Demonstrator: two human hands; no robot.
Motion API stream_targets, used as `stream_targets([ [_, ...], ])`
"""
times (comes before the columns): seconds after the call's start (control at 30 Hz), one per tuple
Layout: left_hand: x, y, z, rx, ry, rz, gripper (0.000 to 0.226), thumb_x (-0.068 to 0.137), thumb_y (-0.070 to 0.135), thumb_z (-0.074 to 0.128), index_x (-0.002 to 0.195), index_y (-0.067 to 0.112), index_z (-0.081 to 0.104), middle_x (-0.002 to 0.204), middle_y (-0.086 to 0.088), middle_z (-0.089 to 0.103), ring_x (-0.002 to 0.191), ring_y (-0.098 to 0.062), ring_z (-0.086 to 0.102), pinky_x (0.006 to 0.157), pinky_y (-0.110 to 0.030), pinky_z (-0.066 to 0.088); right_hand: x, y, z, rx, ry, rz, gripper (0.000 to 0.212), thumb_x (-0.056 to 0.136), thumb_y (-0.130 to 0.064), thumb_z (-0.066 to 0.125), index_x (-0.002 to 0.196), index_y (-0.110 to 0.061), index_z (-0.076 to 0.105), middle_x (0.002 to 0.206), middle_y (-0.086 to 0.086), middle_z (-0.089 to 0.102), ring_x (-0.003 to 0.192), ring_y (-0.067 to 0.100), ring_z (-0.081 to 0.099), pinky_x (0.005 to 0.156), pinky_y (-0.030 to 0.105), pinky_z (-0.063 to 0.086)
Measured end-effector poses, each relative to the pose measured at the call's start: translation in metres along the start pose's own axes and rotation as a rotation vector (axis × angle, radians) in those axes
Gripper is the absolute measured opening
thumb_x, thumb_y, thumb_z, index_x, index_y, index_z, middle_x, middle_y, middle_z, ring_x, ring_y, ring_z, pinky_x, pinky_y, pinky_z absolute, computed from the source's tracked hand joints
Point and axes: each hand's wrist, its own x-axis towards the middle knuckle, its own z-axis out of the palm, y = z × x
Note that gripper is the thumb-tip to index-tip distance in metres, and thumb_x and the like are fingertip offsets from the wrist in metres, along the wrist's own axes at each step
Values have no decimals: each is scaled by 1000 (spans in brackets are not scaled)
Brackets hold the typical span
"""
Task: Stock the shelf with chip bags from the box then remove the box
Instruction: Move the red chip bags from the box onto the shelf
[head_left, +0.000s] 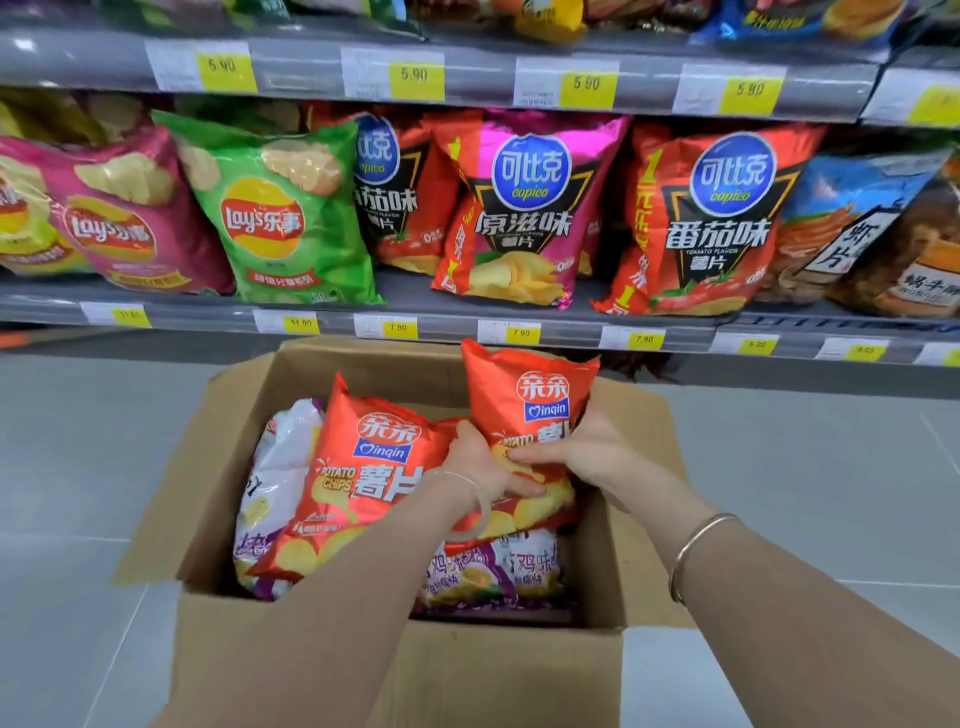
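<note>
Over the open cardboard box (400, 670) in the head view, both hands are on the same orange Qinqin chip bag (524, 400), the one standing upright at the back right of the box. Left hand (480, 462) has its grip clenched on the bag's lower edge, right hand (587, 449) has fingers curled round the bottom right side, so both are grasping that bag. A second orange bag (363, 467) leans just beside it, with purple and white bags (498, 571) underneath, so plenty is left to stock.

My take on doing this bit well: lift straight up so the neighbour bag doesn't drag along, hold by the seam edge instead of squeezing the puffy middle (chips crush easily), and look for a gap on the shelf (415, 291) before moving, since that row looks pretty packed with Lay's and Copico bags.

Box sits on grey floor tiles (78, 467) right in front of the shelving, yellow price tags (522, 332) along the rails
</note>
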Motion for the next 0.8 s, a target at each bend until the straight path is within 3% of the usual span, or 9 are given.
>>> stream_targets([
  [0.03,-1,6,-6,-44,12,30,99,56,11,87,132,8,24,120,-6,51,118,-26,51,103,-41,43,-3,-5,-5,45,-18,-19,47,55,-3,88,91,-17,60,95,2,70,83,12,66,72,25,55],
  [0.1,-9,23,-21,-111,38,101,100,56,3,86,134,9,23,114,-4,52,117,-26,53,101,-39,44,-9,-19,-14,125,-42,-72,41,61,1,83,84,-21,58,88,-3,68,76,6,63,64,17,50],
  [0.2,-33,59,-48,-182,82,161,97,55,-2,85,132,10,28,119,-8,55,116,-25,54,101,-42,45,-25,-54,-24,184,-19,-119,67,58,-2,86,110,-21,48,102,0,65,92,12,63,78,23,54],
  [0.33,-80,114,-84,-248,89,234,99,54,-10,83,134,13,28,121,-8,56,116,-24,54,100,-39,45,-67,-117,-44,148,28,-202,102,42,-24,92,127,-34,37,125,3,58,114,23,59,95,42,51],
  [0.43,-125,171,-114,-248,66,278,100,56,-12,80,137,12,26,116,-6,58,110,-21,56,93,-33,46,-111,-174,-69,247,26,-249,98,59,2,84,134,-24,27,126,6,57,109,20,60,88,34,52],
  [0.5,-158,216,-137,-252,58,304,101,56,-11,81,138,13,29,120,-9,60,112,-24,58,96,-38,48,-143,-217,-89,261,67,-302,93,60,6,82,129,-25,27,123,6,56,96,10,61,83,27,53],
  [0.63,-237,318,-184,-215,23,367,97,64,-6,78,143,12,25,121,-6,57,104,-15,55,85,-27,46,-215,-315,-135,289,133,-335,109,58,2,85,143,-19,20,121,8,60,103,17,64,95,40,51],
  [0.73,-286,389,-211,-207,5,433,84,67,-6,76,137,8,32,114,-8,59,94,-13,56,78,-24,47,-259,-382,-166,278,170,-427,79,58,4,84,126,-10,46,99,0,68,76,1,67,76,18,57],
  [0.8,-320,439,-230,-201,20,464,69,67,-4,77,126,7,42,101,-4,63,77,-7,58,62,-14,51,-293,-432,-187,266,207,-475,63,59,2,84,114,-9,55,96,1,70,72,2,65,64,13,55],
])
